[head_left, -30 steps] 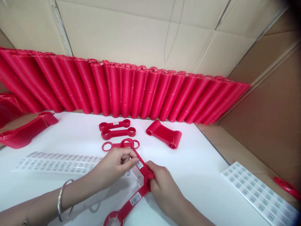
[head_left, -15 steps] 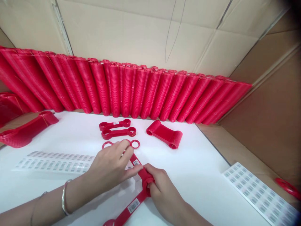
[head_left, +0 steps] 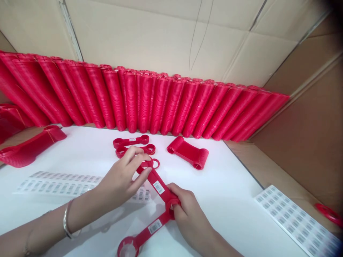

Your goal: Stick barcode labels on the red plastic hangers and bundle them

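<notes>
My right hand point(head_left: 191, 214) is closed round the near ring ends of several flat red plastic pieces, each a bar with a ring at both ends. The pieces fan out from this grip. An upper red piece point(head_left: 151, 174) with a barcode label point(head_left: 159, 187) points away from me, and a lower red piece point(head_left: 142, 237) with another barcode label point(head_left: 154, 226) points toward me. At the upper piece's far ring, my left hand point(head_left: 128, 173) has its thumb and fingers closed about the end. Its fingers partly cover a single red piece point(head_left: 156, 163) lying behind.
Two red pieces or small stacks point(head_left: 131, 141) lie beyond my left hand. A banded red stack point(head_left: 189, 152) lies to the right, another point(head_left: 32, 146) at far left. Barcode sheets point(head_left: 59, 185) point(head_left: 297, 217) flank my hands. Tall red stacks point(head_left: 144, 103) line the cardboard wall point(head_left: 150, 35).
My left hand has drawn back from the upper piece's label to its far ring, uncovering the label. My right hand keeps its grip, and the lower piece's ring now shows more fully.
</notes>
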The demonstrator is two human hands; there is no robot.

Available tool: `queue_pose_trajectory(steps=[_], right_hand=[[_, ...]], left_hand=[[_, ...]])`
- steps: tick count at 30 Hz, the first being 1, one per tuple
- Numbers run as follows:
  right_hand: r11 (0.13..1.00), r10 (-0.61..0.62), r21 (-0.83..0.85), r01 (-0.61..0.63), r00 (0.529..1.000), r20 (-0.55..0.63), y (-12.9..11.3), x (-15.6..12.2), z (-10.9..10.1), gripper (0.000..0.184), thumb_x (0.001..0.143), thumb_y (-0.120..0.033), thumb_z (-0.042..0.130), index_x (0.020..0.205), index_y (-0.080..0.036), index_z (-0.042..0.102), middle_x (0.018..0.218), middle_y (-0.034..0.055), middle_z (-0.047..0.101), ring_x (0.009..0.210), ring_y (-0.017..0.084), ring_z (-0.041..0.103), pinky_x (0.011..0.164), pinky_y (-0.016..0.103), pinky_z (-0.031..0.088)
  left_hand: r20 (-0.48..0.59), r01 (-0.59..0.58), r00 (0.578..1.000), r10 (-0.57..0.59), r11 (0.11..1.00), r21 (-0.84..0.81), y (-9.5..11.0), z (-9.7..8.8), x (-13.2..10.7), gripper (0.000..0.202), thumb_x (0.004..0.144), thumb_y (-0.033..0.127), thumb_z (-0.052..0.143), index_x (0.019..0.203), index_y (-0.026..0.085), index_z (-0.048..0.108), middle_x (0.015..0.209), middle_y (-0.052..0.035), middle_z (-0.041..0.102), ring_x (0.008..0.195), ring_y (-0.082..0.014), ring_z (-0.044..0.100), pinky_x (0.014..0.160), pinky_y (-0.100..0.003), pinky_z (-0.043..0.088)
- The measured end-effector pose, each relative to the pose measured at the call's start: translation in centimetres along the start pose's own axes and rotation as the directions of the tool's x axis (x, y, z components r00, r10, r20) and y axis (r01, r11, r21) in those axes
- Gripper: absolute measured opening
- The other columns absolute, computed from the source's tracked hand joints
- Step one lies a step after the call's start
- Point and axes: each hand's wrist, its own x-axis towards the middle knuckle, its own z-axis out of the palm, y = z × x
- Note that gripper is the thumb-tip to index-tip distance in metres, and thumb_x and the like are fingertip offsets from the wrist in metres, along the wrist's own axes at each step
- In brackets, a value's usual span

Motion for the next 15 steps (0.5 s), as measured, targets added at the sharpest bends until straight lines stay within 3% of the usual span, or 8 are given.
queue_pose_trajectory(steps=[4,9,13,15], right_hand=[[1.000,0.004,0.021,-0.003,0.999,-0.049,0.13,0.19,-0.38,0.028,0.064,-0.001,0.031,0.074,-0.017,0.052,0.065,-0.0016,0.054,0.058,0.012,0.046,0.054,0.021,0.035],[0.997,0.009,0.071,-0.002,0.995,-0.099,0.15,0.24,-0.87,0.031,0.065,-0.003,0.032,0.080,-0.016,0.055,0.067,-0.0007,0.055,0.059,0.012,0.047,0.053,0.021,0.035],[0.993,0.036,0.117,-0.022,0.993,-0.112,0.29,0.30,-0.93,0.031,0.064,-0.003,0.032,0.081,-0.016,0.054,0.061,-0.0024,0.048,0.052,0.010,0.040,0.047,0.021,0.032],[0.994,0.025,0.111,-0.015,0.995,-0.092,0.43,0.32,-0.78,0.030,0.065,-0.003,0.032,0.079,-0.016,0.054,0.063,-0.0022,0.050,0.053,0.011,0.041,0.049,0.021,0.033]], left_hand=[[0.025,0.016,1.000,-0.013,0.993,-0.118,0.36,-0.60,0.14,0.019,0.090,0.016,0.034,0.102,0.020,0.048,0.103,-0.0066,0.046,0.090,-0.0153,0.050,0.076,-0.028,0.047],[0.000,-0.022,1.000,0.023,0.991,-0.136,-0.06,-0.72,0.04,0.026,0.084,0.004,0.029,0.097,0.019,0.046,0.100,-0.0062,0.048,0.091,-0.0153,0.049,0.075,-0.028,0.043],[0.141,-0.147,0.979,0.144,0.989,0.006,-0.22,-0.63,-0.12,0.018,0.076,0.007,0.033,0.074,0.018,0.047,0.073,-0.0035,0.051,0.066,-0.0157,0.045,0.059,-0.030,0.037],[0.250,-0.130,0.962,0.105,0.988,0.086,-0.18,-0.50,-0.15,0.017,0.078,0.012,0.034,0.070,0.018,0.049,0.060,-0.0007,0.049,0.056,-0.0146,0.042,0.054,-0.029,0.033]])
